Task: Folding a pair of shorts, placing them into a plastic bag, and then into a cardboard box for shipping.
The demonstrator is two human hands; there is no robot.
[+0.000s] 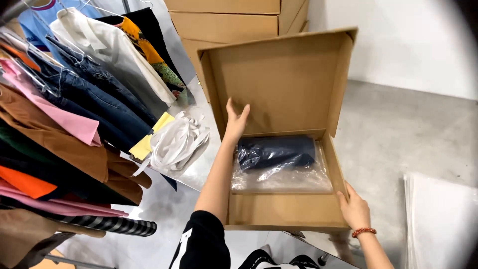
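The bagged dark garment (277,154) already lies inside the cardboard box (284,211), against its back wall. The lid is still up: the left hand (235,121) presses flat on it, the right hand (354,208) grips the box's front corner.

— What do we have in front of us?

— A flat cardboard box (284,209) with its lid (276,84) standing upright. Inside lies a dark folded garment (276,152) sealed in a clear plastic bag (281,177).

— And our hands?

— Our left hand (235,122) rests open against the left wing of the lid, fingers (230,107) pointing up. Our right hand (354,209) grips the box's near right corner; a red bead bracelet (363,231) sits on that wrist.

— What's around us?

— To our left, clothes hang on a rail (64,99), with a crumpled white bag (177,142) just beside the box. More cardboard boxes (224,20) are stacked behind, and clear bags (440,219) lie on the grey floor (398,129) at right.
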